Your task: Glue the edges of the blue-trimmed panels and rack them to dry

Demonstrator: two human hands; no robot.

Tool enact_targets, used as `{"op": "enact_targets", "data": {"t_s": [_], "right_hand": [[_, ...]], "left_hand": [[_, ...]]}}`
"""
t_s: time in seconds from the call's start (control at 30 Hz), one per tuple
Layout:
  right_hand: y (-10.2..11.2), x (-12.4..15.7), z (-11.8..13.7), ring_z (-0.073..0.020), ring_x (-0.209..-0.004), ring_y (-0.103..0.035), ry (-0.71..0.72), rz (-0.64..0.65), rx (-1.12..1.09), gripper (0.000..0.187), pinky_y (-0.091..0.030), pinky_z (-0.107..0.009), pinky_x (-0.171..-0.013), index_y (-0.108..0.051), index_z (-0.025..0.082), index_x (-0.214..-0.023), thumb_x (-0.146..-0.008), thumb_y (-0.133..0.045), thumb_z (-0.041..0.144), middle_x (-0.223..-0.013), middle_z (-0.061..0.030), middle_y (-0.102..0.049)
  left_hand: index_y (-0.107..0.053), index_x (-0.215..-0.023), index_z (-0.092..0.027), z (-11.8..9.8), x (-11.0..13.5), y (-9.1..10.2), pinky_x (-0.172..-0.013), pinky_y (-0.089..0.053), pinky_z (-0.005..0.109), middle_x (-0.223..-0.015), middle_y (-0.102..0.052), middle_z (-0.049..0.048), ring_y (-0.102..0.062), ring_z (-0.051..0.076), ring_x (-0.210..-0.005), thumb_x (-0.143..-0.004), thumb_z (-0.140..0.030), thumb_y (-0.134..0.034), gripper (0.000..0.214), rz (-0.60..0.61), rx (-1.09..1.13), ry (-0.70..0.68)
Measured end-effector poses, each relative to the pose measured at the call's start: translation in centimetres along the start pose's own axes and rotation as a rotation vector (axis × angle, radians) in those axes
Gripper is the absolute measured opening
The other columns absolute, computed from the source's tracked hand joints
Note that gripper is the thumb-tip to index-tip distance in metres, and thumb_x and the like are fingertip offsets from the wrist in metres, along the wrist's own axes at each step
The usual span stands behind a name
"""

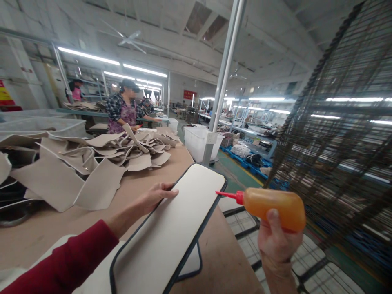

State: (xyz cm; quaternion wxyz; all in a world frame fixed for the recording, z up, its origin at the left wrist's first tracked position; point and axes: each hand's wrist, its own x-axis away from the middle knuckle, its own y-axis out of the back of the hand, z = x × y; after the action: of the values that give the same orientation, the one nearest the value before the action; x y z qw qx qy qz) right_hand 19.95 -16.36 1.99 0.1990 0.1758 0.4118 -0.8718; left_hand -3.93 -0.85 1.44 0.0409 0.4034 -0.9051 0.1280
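My left hand (161, 195) grips the left edge of a long white panel (183, 204) with rounded corners and a dark border. Its thumb lies on the white face; the other fingers go out of sight beneath. In my right hand (278, 237) is a squeeze bottle (272, 206) of amber liquid, tipped on its side. The bottle's red nozzle (228, 194) points left, its tip at the panel's right edge near the far corner. Beneath the raised panel, part of another dark-edged white panel (192, 261) shows on the table.
Beige cut pieces (67, 175) lie heaped on the brown table (165, 175) at the left. A metal post (219, 90) and a white bin (199, 141) stand beyond. Wire mesh racks (333, 102) rise at the right. A co-worker (124, 108) stands across the heap.
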Motion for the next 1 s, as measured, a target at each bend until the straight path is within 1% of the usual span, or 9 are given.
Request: {"op": "enact_targets", "data": {"t_s": [0.2,0.27,0.37,0.47,0.5,0.57,0.7,0.8,1.0], "right_hand": [[1.3,2.2,-0.4,-0.0113,-0.081,-0.065,-0.081,-0.019,0.000,0.037,-0.051,-0.020,-0.078,-0.064,0.018,-0.095,-0.061,-0.078,0.018,-0.085,0.0040,-0.069],[2.2,4.3,-0.7,-0.0117,-0.076,-0.067,-0.226,0.004,-0.019,0.037,-0.053,-0.019,-0.072,-0.065,0.019,-0.093,-0.059,-0.081,0.020,-0.080,0.0038,-0.070],[3.6,7.1,-1.1,-0.0162,-0.075,-0.070,-0.569,0.054,-0.050,0.039,-0.057,-0.023,-0.066,-0.066,0.021,-0.094,-0.059,-0.083,0.026,-0.083,0.0003,-0.073],[3.7,6.3,-0.2,-0.0198,-0.083,-0.070,-0.778,0.007,-0.113,0.039,-0.058,-0.028,-0.069,-0.068,0.022,-0.096,-0.062,-0.080,0.036,-0.089,-0.0033,-0.074],[3.4,5.1,0.5,-0.0203,-0.085,-0.070,-0.751,-0.041,-0.142,0.038,-0.059,-0.030,-0.070,-0.069,0.022,-0.097,-0.065,-0.078,0.041,-0.091,-0.0034,-0.074],[2.5,1.9,1.9,-0.0187,-0.095,-0.067,-0.534,-0.127,-0.188,0.036,-0.058,-0.030,-0.076,-0.067,0.021,-0.104,-0.074,-0.068,0.041,-0.100,-0.0021,-0.072],[1.2,-3.4,3.8,-0.0177,-0.100,-0.064,-0.243,0.013,-0.192,0.034,-0.054,-0.034,-0.086,-0.065,0.020,-0.108,-0.076,-0.064,0.033,-0.105,-0.0004,-0.069],[1.3,-4.8,4.0,-0.0203,-0.103,-0.062,-0.239,0.105,-0.115,0.045,-0.049,-0.039,-0.094,-0.065,0.019,-0.108,-0.068,-0.073,0.037,-0.105,-0.0029,-0.069],[1.4,-4.8,3.2,-0.0251,-0.096,-0.064,-0.337,0.221,-0.048,0.060,-0.043,-0.048,-0.097,-0.067,0.022,-0.103,-0.048,-0.084,0.041,-0.106,-0.0058,-0.069]], "left_hand": [[-0.069,-0.099,-0.011,-0.2,-0.1,0.1,-0.063,-0.053,0.028,-0.083,-0.074,0.0092,-0.068,0.021,-0.069,-0.057,-0.032,-0.082,0.049,-0.026,-0.014,0.003],[-0.070,-0.097,-0.011,-0.3,-0.3,0.0,-0.062,-0.052,0.028,-0.081,-0.074,0.0091,-0.067,0.021,-0.067,-0.054,-0.034,-0.083,0.051,-0.042,-0.023,-0.004],[-0.070,-0.098,-0.010,-0.5,-0.5,0.1,-0.063,-0.051,0.028,-0.080,-0.074,0.0088,-0.067,0.021,-0.068,-0.056,-0.036,-0.082,0.051,-0.057,-0.068,-0.051],[-0.069,-0.103,-0.012,-0.7,-0.1,0.7,-0.065,-0.050,0.026,-0.083,-0.074,0.0077,-0.066,0.021,-0.072,-0.063,-0.037,-0.077,0.047,-0.048,-0.156,-0.133],[-0.069,-0.105,-0.013,-0.8,0.3,1.0,-0.066,-0.049,0.027,-0.084,-0.074,0.0069,-0.066,0.021,-0.074,-0.065,-0.037,-0.075,0.047,-0.036,-0.181,-0.145],[-0.068,-0.109,-0.016,-0.9,1.0,1.6,-0.070,-0.049,0.027,-0.087,-0.074,0.0053,-0.066,0.022,-0.077,-0.069,-0.036,-0.072,0.046,-0.011,-0.233,-0.146],[-0.068,-0.111,-0.020,-1.2,2.5,2.5,-0.076,-0.048,0.026,-0.093,-0.073,0.0034,-0.065,0.024,-0.088,-0.071,-0.035,-0.069,0.043,-0.003,-0.351,-0.117],[-0.071,-0.108,-0.021,-1.5,2.9,2.5,-0.074,-0.050,0.028,-0.089,-0.074,0.0038,-0.066,0.025,-0.084,-0.067,-0.038,-0.071,0.044,0.003,-0.372,-0.064],[-0.074,-0.100,-0.024,-2.7,3.8,1.4,-0.070,-0.051,0.028,-0.085,-0.074,0.0030,-0.066,0.026,-0.080,-0.060,-0.035,-0.074,0.041,0.011,-0.407,-0.038]]}}
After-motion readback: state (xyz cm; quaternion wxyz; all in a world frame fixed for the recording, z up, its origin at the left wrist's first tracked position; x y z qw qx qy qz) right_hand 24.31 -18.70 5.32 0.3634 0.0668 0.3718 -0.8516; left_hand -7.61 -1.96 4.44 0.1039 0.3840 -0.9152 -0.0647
